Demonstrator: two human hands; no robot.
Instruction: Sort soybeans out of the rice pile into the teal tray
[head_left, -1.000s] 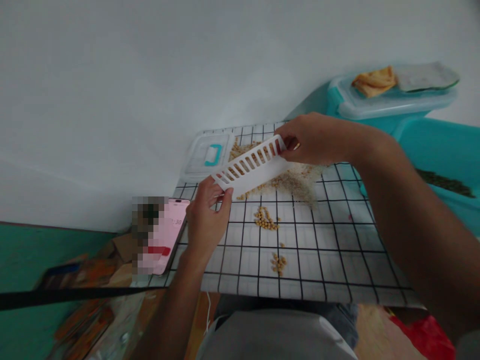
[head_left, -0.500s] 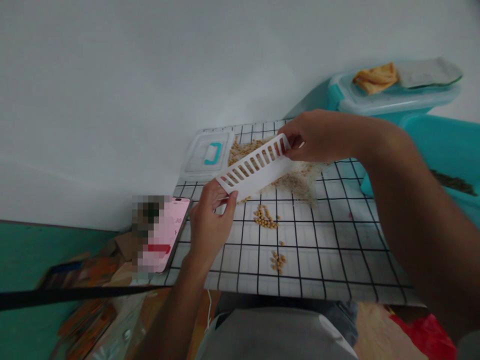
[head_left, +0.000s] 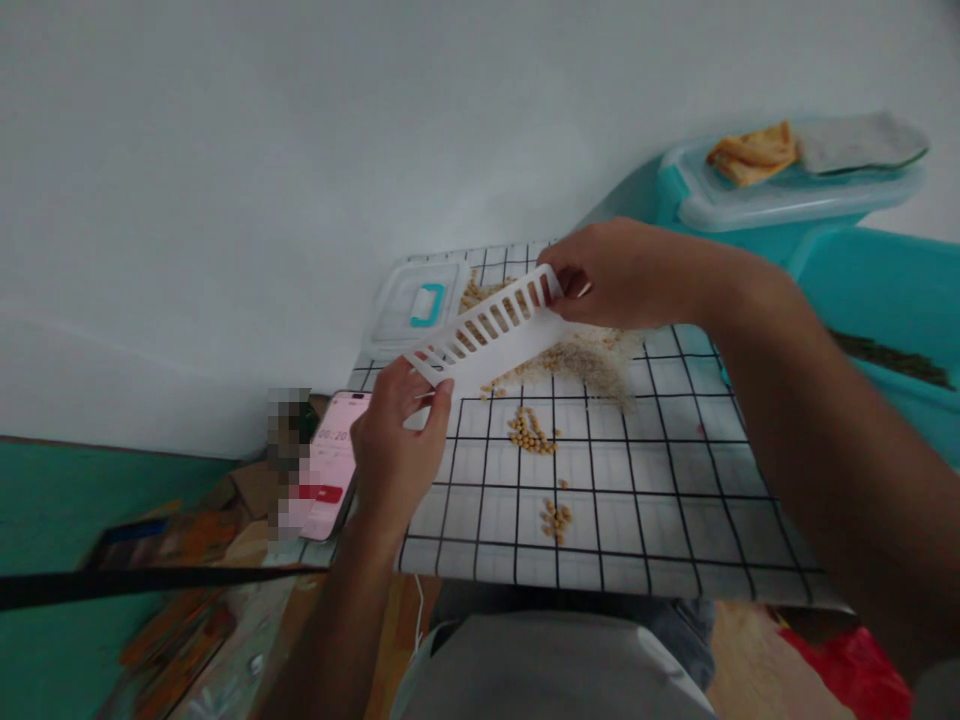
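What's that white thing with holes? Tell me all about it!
The white slotted strip looks like plastic: a row of long slots along its upper edge, plain below. It slants over the beans and grains on the checked mat. The left hand pinches its near end, the right hand its far end.

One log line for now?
left hand: grips slotted panel, near end | right hand: grips far end | panel at bean-rice pile on grid mat

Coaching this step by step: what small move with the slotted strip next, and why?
Probably lower the slotted strip, gripped at its ends by the left hand and right hand, to the mixed pile: it hangs tilted over those beans and grains.
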